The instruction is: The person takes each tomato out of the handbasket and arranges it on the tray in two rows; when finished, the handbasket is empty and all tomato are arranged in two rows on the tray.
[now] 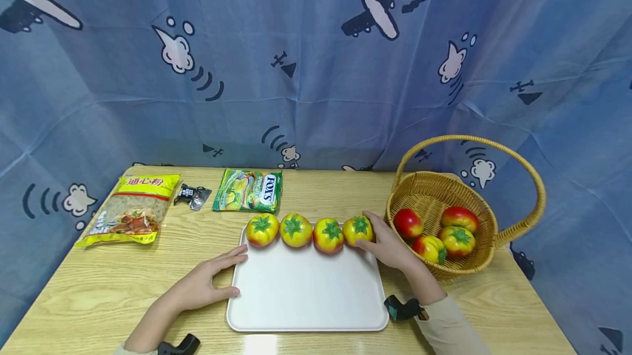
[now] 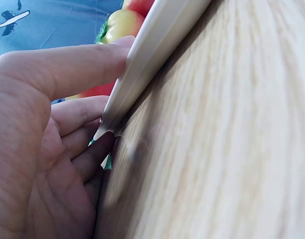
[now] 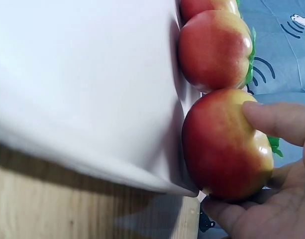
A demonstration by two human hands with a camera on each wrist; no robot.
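Note:
A white tray (image 1: 306, 294) lies on the table, with several yellow-red persimmons (image 1: 295, 230) in a row along its far edge, green leafy tops upward. My right hand (image 1: 391, 242) grips the rightmost persimmon (image 3: 227, 144) between thumb and fingers, at the tray's far right corner. In the right wrist view that fruit sits against the tray wall beside its neighbour (image 3: 216, 50). My left hand (image 1: 197, 286) rests at the tray's left edge, thumb and fingers spread. The left wrist view shows its fingertips touching the rim (image 2: 142, 64).
A wicker basket (image 1: 489, 256) with a tall handle stands at the right, holding several red and yellow fruits. Behind the tray lie a green FOX'S candy bag (image 1: 249, 190), a small black packet (image 1: 192, 197) and a yellow pasta bag (image 1: 133, 207). A blue curtain hangs behind.

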